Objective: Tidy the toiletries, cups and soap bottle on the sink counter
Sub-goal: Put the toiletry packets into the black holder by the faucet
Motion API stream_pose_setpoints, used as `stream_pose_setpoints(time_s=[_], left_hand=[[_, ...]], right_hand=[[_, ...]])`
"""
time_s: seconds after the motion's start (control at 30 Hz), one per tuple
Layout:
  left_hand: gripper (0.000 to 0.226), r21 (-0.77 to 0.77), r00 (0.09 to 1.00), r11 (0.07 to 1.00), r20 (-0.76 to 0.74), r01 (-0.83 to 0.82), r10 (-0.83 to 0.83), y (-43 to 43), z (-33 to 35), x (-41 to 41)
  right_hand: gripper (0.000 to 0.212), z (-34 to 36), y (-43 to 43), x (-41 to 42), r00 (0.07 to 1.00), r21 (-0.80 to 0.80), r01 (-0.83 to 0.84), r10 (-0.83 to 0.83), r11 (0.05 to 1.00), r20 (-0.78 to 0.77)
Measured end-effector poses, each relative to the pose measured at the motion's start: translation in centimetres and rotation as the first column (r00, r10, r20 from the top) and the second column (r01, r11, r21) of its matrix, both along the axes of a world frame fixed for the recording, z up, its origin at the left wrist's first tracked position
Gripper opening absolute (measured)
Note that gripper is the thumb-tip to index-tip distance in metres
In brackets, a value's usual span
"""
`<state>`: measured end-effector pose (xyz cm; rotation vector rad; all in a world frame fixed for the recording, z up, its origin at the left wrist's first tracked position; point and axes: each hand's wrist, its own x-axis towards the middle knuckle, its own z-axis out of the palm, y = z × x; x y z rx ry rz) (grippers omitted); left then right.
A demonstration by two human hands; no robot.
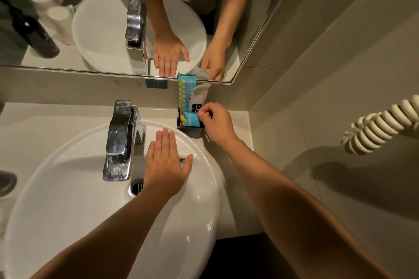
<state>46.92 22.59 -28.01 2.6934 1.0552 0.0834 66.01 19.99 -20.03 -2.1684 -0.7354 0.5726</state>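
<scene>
Two hands in frame. My left hand [166,161] is flat, fingers together and straight, thumb out, palm down over the right side of the round white ceramic basin [68,199], gripping nothing. My right hand [216,123] is curled at the small black square holder [192,131] in the back right corner of the pale counter [238,120]; thumb and forefinger tips are pressed together at the edge of the packets, but I cannot tell whether they actually pinch one. Holder contents: a tall light-blue sachet with yellow dots [184,90] standing upright against the wall, a white wrapped packet with a dark label [199,97] beside it, and a short blue packet [191,119] in front. Chrome lever tap [120,138] sits left of my left hand. Dark pump soap bottle and two wrapped white cups show only as mirror [226,56] reflections, upper left. Cream coiled cord [381,124] hangs on the right wall.
</scene>
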Motion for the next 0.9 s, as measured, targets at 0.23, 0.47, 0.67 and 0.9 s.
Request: stream_pose_setpoints(time_s=[0.23,0.47,0.67,0.9], left_hand=[[0.085,0.022,1.000,1.000,0.030,-0.007,0.007,-0.2,0.2,0.0],[0.085,0.008,1.000,1.000,0.012,-0.007,0.007,-0.1,0.3,0.0],[0.086,-0.034,1.000,0.999,-0.017,-0.016,0.015,0.0,0.2,0.0],[0.090,-0.103,0.999,0.995,-0.042,-0.010,0.005,0.3,0.3,0.2]], right_hand=[[0.011,-0.7,0.9,-0.1,0.978,-0.229,-0.049,0.094,0.972,0.189],[0.014,-0.4,1.4,-0.6,0.951,-0.396,-0.050,0.165,0.917,0.261],[0.015,0.2,1.4,-0.5,0.951,-0.396,-0.028,0.146,0.918,0.272],[0.022,1.3,-1.0,-1.8,0.967,-0.266,-0.004,0.072,0.964,0.245]])
